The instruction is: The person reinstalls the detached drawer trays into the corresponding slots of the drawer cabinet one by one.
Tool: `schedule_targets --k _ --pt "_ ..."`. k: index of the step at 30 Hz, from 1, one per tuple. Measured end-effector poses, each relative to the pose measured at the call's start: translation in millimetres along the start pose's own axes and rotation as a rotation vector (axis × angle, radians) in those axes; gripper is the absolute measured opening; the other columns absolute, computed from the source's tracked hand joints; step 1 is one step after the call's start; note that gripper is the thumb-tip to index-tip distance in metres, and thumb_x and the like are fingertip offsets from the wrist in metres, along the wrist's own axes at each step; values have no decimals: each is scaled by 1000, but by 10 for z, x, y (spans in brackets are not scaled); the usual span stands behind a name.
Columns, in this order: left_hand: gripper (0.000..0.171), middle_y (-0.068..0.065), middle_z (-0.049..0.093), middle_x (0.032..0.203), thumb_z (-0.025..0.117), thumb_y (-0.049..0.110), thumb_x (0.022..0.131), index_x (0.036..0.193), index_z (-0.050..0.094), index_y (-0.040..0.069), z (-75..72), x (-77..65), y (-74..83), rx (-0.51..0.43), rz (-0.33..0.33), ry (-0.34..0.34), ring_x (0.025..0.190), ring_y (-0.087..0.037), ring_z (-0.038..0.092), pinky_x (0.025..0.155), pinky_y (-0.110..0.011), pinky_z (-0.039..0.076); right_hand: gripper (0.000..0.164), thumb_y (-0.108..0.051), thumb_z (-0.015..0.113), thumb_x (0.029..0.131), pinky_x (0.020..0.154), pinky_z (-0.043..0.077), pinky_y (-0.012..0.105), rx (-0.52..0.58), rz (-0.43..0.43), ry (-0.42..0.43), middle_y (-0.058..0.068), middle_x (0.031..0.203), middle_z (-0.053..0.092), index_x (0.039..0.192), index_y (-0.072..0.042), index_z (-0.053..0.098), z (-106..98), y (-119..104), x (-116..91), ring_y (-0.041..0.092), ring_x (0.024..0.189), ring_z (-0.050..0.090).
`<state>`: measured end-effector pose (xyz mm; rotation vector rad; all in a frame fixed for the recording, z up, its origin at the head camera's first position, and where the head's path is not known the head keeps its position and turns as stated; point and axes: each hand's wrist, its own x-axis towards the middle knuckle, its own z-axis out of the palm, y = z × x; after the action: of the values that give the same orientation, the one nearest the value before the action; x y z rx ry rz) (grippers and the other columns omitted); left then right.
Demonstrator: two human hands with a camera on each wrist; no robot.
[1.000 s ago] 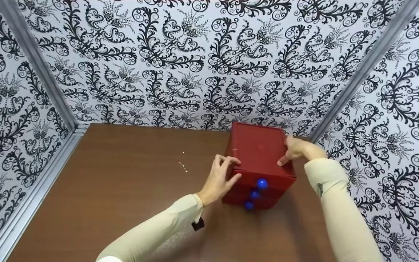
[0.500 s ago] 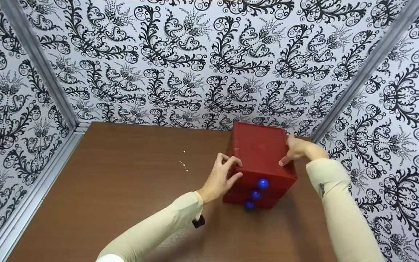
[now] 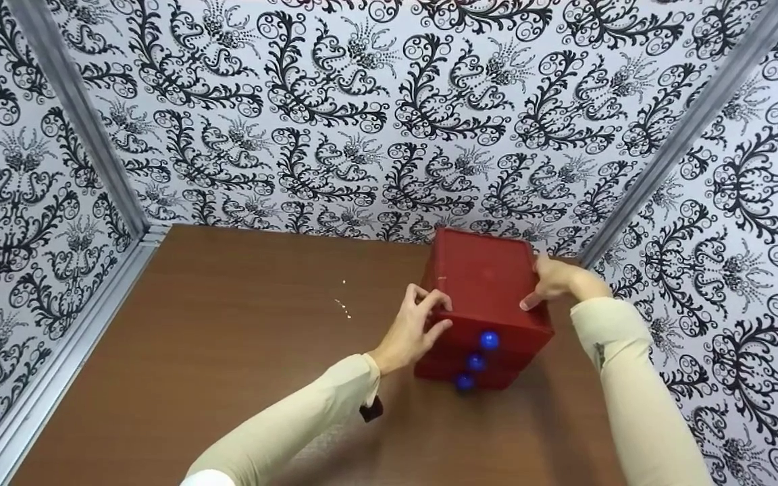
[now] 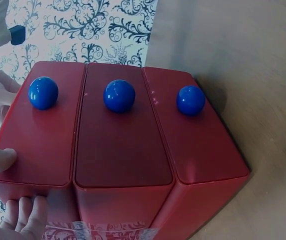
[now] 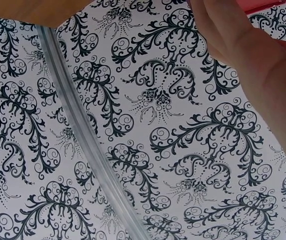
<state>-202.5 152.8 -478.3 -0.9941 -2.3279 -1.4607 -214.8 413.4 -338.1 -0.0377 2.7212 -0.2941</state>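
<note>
A red drawer box stands at the back right of the table, its three drawers stacked one above another. Each drawer front carries a round blue knob, and all three drawers look pushed in. My left hand grips the box's upper front left corner, thumb on the front face and fingers curled over the edge. On the opposite side, my right hand holds the top right edge with its thumb on top; its other fingers are hidden behind the box. In the right wrist view only part of that hand shows beside a red corner.
The brown table ends at a patterned back wall and grey metal corner posts. A patterned side wall rises close to the right arm. Small white specks mark the tabletop left of the box.
The view has shifted slightly. Both hands keep their hold on the drawer box, and the box and its drawers have not visibly moved.
</note>
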Motion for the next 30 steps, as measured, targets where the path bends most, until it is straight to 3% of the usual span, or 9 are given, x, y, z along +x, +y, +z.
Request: schedule_targets --k 8,14,20,24,27,30 --pt "22 -12 43 108 70 14 91 109 58 13 15 40 -35 -23 -42 -24 95 -19 57 87 -36 56 89 -20 80 78 114 35 62 43 4 1 40 130 50 137 17 23 -1 19 62 55 125 48" --pt "26 -10 42 110 69 14 92 115 58 17 -13 47 -36 -30 -82 -59 91 -19 63 80 -26 57 77 -21 80 79 113 37 62 8 -23 27 39 126 53 130 17 37 -7 60 165 55 122 50" --pt "40 -13 41 118 64 9 94 130 53 23 -95 81 -22 -18 -104 -84 96 -24 65 80 -29 59 77 -29 82 77 105 44 62 10 -83 113 39 122 55 127 14 42 -18 247 242 55 116 53" --pt "44 -13 42 120 62 4 93 132 51 20 -193 73 -3 33 -61 -82 97 -22 64 79 -28 59 78 -36 79 80 104 43 65 89 -102 184 40 128 53 130 11 42 63 467 191 56 118 51" --pt "41 -12 42 124 61 7 94 132 50 18 -303 26 9 129 1 -102 94 -19 62 78 -26 58 75 -37 74 86 105 42 65 146 -112 219 39 132 51 133 11 41 151 617 105 55 121 52" --pt "38 -12 42 131 60 13 96 132 50 18 -429 -54 -5 268 104 -139 98 -20 61 77 -26 58 69 -34 70 90 104 42 65 162 -114 308 40 131 51 132 12 41 274 737 15 54 120 52"
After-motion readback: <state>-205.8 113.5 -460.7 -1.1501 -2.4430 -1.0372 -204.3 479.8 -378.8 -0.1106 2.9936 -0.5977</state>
